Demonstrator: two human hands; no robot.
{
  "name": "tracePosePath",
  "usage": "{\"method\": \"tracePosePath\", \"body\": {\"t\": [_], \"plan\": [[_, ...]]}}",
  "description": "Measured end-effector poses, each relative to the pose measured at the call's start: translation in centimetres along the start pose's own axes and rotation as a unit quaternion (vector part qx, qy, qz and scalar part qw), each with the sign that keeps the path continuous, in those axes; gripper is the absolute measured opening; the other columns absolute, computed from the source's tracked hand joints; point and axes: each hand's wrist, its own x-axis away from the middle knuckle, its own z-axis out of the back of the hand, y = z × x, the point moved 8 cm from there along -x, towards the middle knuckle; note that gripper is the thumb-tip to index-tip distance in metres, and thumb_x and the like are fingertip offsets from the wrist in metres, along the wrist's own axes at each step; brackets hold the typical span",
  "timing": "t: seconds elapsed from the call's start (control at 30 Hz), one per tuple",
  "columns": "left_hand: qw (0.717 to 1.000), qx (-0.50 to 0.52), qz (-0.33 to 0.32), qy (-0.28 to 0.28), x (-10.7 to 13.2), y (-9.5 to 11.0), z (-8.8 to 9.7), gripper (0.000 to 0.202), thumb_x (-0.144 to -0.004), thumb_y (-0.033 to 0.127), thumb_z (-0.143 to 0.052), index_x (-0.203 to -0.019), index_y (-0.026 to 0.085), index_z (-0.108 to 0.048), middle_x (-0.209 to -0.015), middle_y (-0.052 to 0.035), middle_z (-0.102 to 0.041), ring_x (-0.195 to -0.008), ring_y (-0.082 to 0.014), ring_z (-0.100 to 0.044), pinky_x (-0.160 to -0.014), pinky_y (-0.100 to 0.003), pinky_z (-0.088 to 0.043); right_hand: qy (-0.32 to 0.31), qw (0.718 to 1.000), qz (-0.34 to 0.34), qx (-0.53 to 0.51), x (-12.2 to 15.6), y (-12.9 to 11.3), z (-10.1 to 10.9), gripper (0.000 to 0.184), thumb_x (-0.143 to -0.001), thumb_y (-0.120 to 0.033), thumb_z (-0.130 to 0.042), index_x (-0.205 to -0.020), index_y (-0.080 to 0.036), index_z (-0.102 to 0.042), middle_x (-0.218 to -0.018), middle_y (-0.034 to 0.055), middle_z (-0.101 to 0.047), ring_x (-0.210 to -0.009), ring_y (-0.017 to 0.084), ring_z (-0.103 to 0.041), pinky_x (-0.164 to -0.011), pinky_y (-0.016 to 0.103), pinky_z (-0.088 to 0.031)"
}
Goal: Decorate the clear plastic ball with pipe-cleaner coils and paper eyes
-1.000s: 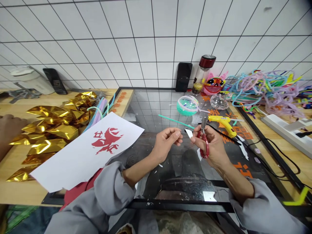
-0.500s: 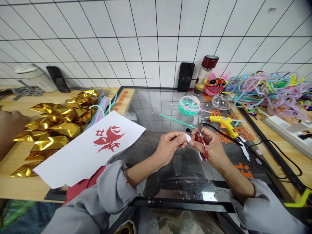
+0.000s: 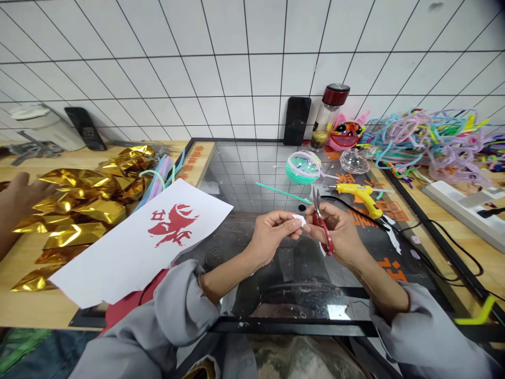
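My left hand pinches a small white paper scrap between thumb and fingers. My right hand grips red-handled scissors, blades pointing up and touching the scrap's right edge. Both hands hover over a glass-topped board. A white sheet with a red cut-out figure lies to the left, partly over the board.
Gold foil pieces cover the wooden table on the left, where another person's hand rests. A yellow glue gun, a teal wound ball, a clear dome, a bottle and a heap of pipe cleaners lie behind and to the right.
My hands have come together: the left hand brought the paper scrap against the scissors, which rose slightly. The other person's hand on the left opened its fingers.
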Motion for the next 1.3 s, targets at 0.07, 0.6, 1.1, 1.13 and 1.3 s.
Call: {"method": "tracePosePath", "body": {"t": [0.07,0.6,1.1,1.13,1.3], "plan": [[1.0,0.001,-0.002,0.008,-0.1,0.0,0.1,0.028,-0.058,0.033,-0.084,-0.07,0.012,-0.069,-0.062,-0.0015,-0.068,-0.056,-0.0094,-0.061,-0.054,-0.021,-0.048,0.0,1.0,-0.002,-0.004,0.0,0.1,0.0,0.039,-0.051,-0.023,-0.087,-0.083,-0.022,-0.065,-0.063,-0.0049,-0.06,-0.056,0.009,-0.051,-0.054,0.021,-0.042],[1.0,-0.014,0.015,-0.006,0.0,-0.2,-0.1,0.028,-0.059,0.032,-0.083,-0.073,0.012,-0.068,-0.062,-0.002,-0.067,-0.058,-0.01,-0.061,-0.055,-0.023,-0.049,0.017,1.0,-0.014,-0.008,-0.1,-0.3,-0.1,0.043,-0.045,-0.027,-0.089,-0.079,-0.021,-0.064,-0.058,-0.0052,-0.059,-0.054,0.01,-0.052,-0.051,0.023,-0.042],[0.992,0.104,-0.004,0.065,-0.9,1.4,1.2,0.03,-0.058,0.028,-0.083,-0.074,0.013,-0.062,-0.069,0.0009,-0.065,-0.063,-0.0076,-0.06,-0.059,-0.02,-0.047,-0.036,0.994,0.01,0.104,0.8,0.8,-1.5,0.035,-0.072,-0.049,-0.071,-0.095,-0.024,-0.062,-0.072,-0.002,-0.057,-0.07,0.015,-0.053,-0.065,0.026,-0.043],[0.992,0.113,0.0,0.063,-0.9,1.4,1.2,0.03,-0.058,0.027,-0.083,-0.074,0.013,-0.061,-0.069,0.001,-0.065,-0.064,-0.0077,-0.06,-0.06,-0.02,-0.047,-0.039,0.993,0.005,0.113,0.8,1.0,-1.6,0.034,-0.073,-0.049,-0.07,-0.094,-0.023,-0.062,-0.072,-0.002,-0.057,-0.069,0.015,-0.053,-0.064,0.026,-0.044],[0.989,0.131,0.008,0.061,-0.6,1.2,0.8,0.029,-0.059,0.026,-0.082,-0.073,0.013,-0.06,-0.069,0.0012,-0.064,-0.064,-0.0071,-0.059,-0.06,-0.019,-0.046,-0.042,0.992,0.004,0.118,1.0,1.0,-2.0,0.034,-0.077,-0.052,-0.065,-0.094,-0.022,-0.064,-0.069,-0.0022,-0.055,-0.061,0.013,-0.051,-0.057,0.025,-0.043]]}}
